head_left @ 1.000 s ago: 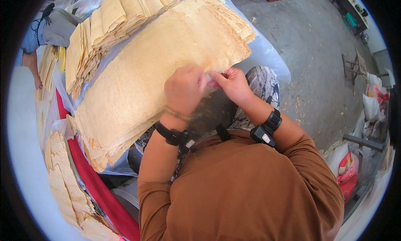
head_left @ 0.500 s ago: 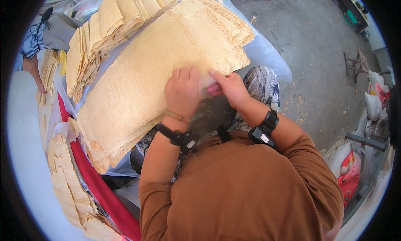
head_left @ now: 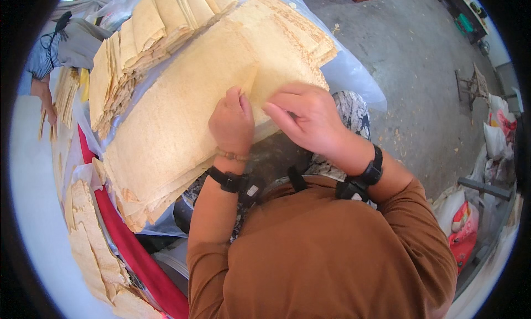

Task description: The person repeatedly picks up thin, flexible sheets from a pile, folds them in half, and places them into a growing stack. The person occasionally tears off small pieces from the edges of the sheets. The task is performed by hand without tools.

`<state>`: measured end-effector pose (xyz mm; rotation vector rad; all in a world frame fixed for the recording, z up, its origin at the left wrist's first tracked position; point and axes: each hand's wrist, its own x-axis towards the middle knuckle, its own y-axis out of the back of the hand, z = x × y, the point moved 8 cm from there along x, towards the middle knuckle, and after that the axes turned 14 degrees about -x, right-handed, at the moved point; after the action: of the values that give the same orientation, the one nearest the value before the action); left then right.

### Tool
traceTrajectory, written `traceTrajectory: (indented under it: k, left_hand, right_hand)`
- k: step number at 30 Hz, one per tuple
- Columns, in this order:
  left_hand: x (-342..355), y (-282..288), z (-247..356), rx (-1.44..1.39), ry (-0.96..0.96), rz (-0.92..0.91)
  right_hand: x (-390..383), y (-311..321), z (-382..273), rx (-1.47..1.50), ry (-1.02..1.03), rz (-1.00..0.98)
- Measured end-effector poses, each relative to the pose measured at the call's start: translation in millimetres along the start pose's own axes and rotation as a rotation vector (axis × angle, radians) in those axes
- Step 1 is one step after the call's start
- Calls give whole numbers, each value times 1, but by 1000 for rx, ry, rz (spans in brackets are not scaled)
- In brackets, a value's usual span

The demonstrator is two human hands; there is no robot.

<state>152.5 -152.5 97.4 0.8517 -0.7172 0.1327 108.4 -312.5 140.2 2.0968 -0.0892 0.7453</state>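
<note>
A stack of large, thin, pale tan sheets with rough edges lies before me, slanting across the view. Over its near edge is my left hand, closed with the thumb up. From its thumb and forefinger a small thin tan flap sticks up. To its right, my right hand is raised over the stack's right part, fingers curled together and slightly blurred. Whatever those fingers may hold is hidden. The hands are apart.
Folded tan sheets are piled beyond the stack, on clear plastic. More broken sheets lie at left beside a red strip. Another person's hand holds narrow pieces at far left. Bags stand at right.
My right hand has lifted from the stack's near edge and turned palm down. My left hand has shifted slightly left, its thumb now up, with a thin flap showing beside it.
</note>
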Motion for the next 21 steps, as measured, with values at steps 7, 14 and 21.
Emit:
traceTrajectory:
  k: [7, 14, 21]
  left_hand:
    - [2, 14, -10, -77, 141, 49]
    - [-1, 27, -17, -182, 156, 173]
    - [-1, 18, -4, -148, 192, -55]
  right_hand:
    - [24, -58, 19, -274, -2, -163]
    - [47, -66, 32, -351, -74, -126]
    - [76, -96, 48, -454, -90, -181]
